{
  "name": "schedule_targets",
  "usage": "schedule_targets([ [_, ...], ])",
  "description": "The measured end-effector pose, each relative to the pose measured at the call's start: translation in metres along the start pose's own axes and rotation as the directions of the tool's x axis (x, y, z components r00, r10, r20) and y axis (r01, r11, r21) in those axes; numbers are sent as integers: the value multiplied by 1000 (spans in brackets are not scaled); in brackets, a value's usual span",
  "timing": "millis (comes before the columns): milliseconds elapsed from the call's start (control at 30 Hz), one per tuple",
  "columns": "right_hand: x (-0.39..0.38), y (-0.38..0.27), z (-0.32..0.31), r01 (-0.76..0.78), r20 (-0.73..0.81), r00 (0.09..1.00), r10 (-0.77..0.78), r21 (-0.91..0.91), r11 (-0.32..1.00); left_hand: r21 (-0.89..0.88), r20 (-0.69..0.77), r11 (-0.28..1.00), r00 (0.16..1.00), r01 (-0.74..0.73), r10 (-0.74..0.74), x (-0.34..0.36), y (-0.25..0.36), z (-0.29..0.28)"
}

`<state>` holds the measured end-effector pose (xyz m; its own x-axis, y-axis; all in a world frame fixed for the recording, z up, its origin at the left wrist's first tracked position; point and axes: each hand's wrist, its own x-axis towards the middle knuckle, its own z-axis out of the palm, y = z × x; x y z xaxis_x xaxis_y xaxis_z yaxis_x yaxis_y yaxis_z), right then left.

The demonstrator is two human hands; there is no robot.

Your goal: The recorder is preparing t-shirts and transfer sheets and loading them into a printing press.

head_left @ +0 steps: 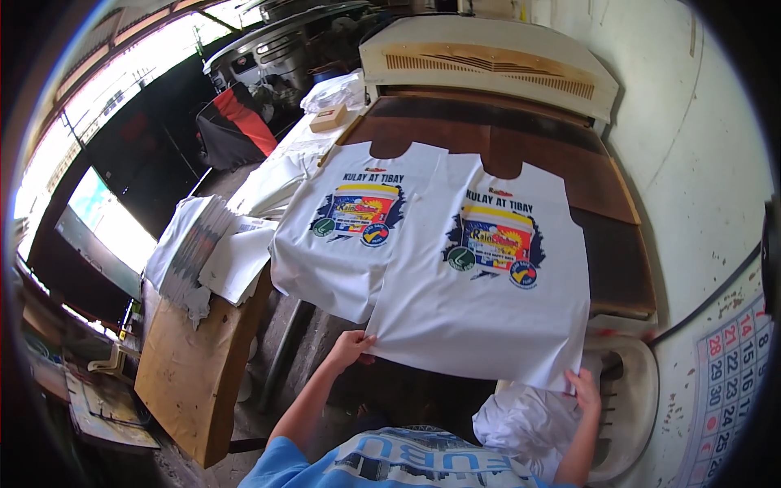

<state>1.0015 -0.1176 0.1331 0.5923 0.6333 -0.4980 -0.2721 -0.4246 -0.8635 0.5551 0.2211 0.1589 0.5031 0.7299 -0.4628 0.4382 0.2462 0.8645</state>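
Two white printed shirt panels lie side by side and partly overlapping on a brown belt. The right shirt panel has a colourful bucket print, and its bottom edge hangs over the near side. My left hand is closed on its lower left corner, fingertips partly hidden by the cloth. With my right hand I pinch the lower right corner. Beyond my left hand, the left shirt panel carries the same print; its lower part also hangs off the belt.
A cream vented machine hood spans the belt's far end. To the left, stacked white panels rest on a brown board; a small box stands farther back. Bunched white cloth lies on a plastic chair, near a wall calendar.
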Motion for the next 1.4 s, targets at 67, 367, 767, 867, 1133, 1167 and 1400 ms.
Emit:
schedule_targets([
  [67,-15,-28,-24,-21,65,998,26,-76,997,-28,61,999,998,22,-20,2,11,-14],
  [367,44,-310,35,847,-176,531,-829,144,512,46,-141,844,833,-535,536,154,266,-111],
  [767,-22,-239,273,598,-149,798,-584,85,797,-307,-526,441,537,-843,660,104,201,-283],
  [867,-9,-184,314,533,-102,844,-527,42,845,-205,-525,582,590,-787,613,111,100,-311],
  [1133,4,-60,353,269,-66,960,-272,-51,962,-174,-554,929,813,-326,182,121,-105,-301],
  [1167,6,-50,352,262,-74,961,-266,-64,963,-168,-538,935,824,-311,178,120,-109,-294],
  [1400,22,-14,349,124,-81,989,-125,-16,992,-232,-445,937,885,-262,137,133,-145,-279],
])
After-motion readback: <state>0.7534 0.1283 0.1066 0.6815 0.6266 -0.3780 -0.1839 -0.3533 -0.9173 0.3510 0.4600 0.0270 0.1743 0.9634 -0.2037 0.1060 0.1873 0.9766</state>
